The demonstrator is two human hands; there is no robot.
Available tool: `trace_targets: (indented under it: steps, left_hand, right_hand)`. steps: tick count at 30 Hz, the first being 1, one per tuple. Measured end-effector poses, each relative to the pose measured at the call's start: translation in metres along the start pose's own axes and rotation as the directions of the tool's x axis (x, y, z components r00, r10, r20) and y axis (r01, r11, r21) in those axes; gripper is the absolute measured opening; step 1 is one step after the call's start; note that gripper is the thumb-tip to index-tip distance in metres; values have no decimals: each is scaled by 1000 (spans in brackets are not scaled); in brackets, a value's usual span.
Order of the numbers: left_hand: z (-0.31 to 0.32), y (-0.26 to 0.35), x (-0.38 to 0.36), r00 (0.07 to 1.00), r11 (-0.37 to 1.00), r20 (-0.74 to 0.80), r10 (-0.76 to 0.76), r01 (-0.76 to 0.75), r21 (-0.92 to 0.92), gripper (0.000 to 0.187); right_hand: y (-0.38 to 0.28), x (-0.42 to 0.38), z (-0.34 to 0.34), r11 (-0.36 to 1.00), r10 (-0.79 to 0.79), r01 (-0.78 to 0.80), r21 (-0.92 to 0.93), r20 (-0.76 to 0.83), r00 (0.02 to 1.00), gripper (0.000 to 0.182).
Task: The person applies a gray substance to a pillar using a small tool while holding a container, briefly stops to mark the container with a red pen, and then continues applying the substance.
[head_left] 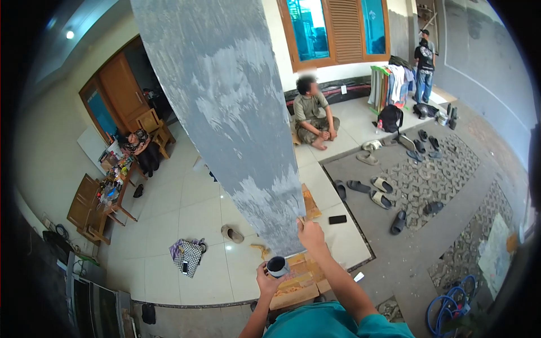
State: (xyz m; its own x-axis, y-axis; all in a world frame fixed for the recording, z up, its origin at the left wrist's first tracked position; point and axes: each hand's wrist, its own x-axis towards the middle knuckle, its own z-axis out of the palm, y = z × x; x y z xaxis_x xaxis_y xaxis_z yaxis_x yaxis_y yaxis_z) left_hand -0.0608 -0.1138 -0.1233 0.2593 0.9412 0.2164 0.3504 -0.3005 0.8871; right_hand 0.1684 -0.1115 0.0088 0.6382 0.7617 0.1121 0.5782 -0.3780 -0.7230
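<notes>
My left hand [267,281] is wrapped round a small cup [278,272] with dark grey paint inside, held low in front of the pillar. My right hand [311,234] is closed on a paintbrush [301,219], of which only a little shows, at the pillar's right edge. The tall pillar [236,112] stands right before me, coated grey with uneven, lighter streaky patches in the middle and near the bottom. Below my hands, at the pillar's foot, lies a stained wooden board or low bench [301,281].
A phone [337,219] lies on the tiles to the right. Sandals [381,191] are scattered on the paving beyond the floor's edge [349,265]. A checked cloth [187,256] and a shoe [231,234] lie left. One person [313,112] sits behind the pillar; others are farther off.
</notes>
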Motion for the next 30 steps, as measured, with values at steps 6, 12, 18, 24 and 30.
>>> trace_targets:
  steps: [6, 12, 18, 24, 30]
  left_hand:
    - [-2, 9, -6, 999, 999, 28, -17, 18, -38, 81]
    - [-13, 8, -6, 999, 999, -29, 35, -35, 23, 79]
    - [-17, -4, -3, 996, 1000, -89, 12, -11, 14, 80]
    - [-14, 3, 2, 997, 996, -75, -12, 6, -85, 81]
    - [-8, 15, 4, 998, 991, -37, -45, 40, -128, 81]
  right_hand:
    - [-145, 26, -102, 800, -449, 576, 170, -469, 761, 28]
    - [-252, 61, -156, 701, -568, 707, 97, -523, 635, 33]
    - [-244, 63, -139, 905, -411, 425, -26, -317, 855, 32]
    - [-236, 48, -146, 860, -483, 510, 6, -311, 819, 38]
    - [-274, 74, -153, 781, -599, 606, -148, -448, 663, 39]
